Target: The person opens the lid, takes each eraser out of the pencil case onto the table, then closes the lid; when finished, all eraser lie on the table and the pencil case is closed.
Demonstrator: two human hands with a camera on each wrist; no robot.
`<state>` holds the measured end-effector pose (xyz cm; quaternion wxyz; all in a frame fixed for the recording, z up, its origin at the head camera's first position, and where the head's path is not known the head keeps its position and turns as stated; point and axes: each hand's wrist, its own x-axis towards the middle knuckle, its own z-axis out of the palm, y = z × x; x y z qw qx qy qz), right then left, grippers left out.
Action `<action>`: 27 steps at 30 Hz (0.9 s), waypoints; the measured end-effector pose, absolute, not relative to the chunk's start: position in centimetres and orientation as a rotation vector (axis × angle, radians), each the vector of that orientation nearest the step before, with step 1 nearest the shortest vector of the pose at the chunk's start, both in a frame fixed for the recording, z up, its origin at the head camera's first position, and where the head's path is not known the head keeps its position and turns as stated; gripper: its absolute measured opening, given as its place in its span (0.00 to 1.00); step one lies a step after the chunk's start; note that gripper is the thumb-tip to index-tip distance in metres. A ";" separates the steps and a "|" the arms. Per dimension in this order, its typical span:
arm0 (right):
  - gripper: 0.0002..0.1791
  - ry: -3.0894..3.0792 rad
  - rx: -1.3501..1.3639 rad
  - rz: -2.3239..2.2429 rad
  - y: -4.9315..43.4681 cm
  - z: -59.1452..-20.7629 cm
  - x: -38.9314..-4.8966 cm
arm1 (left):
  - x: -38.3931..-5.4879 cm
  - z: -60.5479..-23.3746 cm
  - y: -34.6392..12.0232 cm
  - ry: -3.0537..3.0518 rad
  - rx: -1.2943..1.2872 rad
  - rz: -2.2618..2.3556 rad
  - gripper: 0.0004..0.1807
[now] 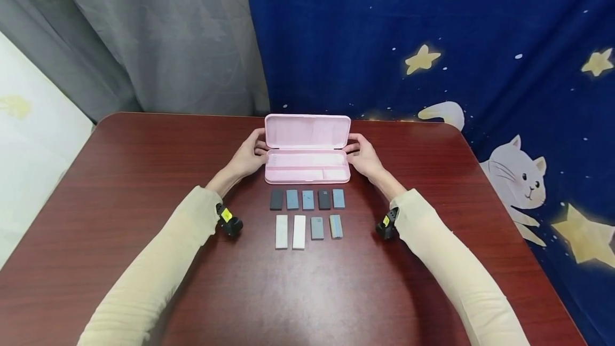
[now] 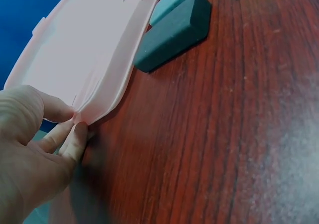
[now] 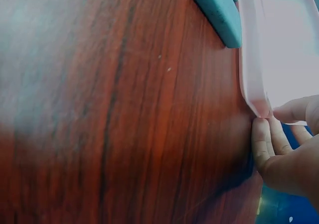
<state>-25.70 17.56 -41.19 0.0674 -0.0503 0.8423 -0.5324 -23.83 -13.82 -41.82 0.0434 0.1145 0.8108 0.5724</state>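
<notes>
A pink pencil case stands on the table with its lid raised; its tray has divided compartments and nothing visible in it. My left hand holds the case at its left side near the hinge. In the left wrist view, that thumb and fingers meet at the corner of the pink case. At the opposite side, my right hand grips the hinge end; the right wrist view shows its thumb and fingers at the corner of the case. Some fingertips are hidden behind the lid.
In front of the case lie two rows of eraser-like blocks: dark, blue, white, grey and one striped. Curtains hang behind the brown table.
</notes>
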 end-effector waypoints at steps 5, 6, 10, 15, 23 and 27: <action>0.28 2.689 -0.257 -1.462 17.7 -41.3 -25.4 | -23.9 -41.7 -13.5 2.593 0.385 1.679 0.30; 0.27 2.713 -0.271 -1.436 17.8 -41.2 -25.3 | -23.8 -41.6 -13.4 2.624 0.388 1.654 0.29; 0.25 2.769 -0.307 -1.367 18.0 -41.2 -25.0 | -23.5 -41.7 -13.2 2.735 0.390 1.561 0.25; 0.22 2.725 -0.395 -1.340 18.6 -40.8 -24.4 | -22.7 -41.6 -13.3 2.756 0.445 1.562 0.25; 0.24 2.599 -0.544 -1.345 19.2 -40.5 -23.4 | -21.5 -40.8 -13.6 2.708 0.599 1.314 0.38; 0.20 2.665 -0.519 -1.292 18.5 -40.2 -23.0 | -21.2 -40.6 -13.3 2.742 0.630 1.140 0.39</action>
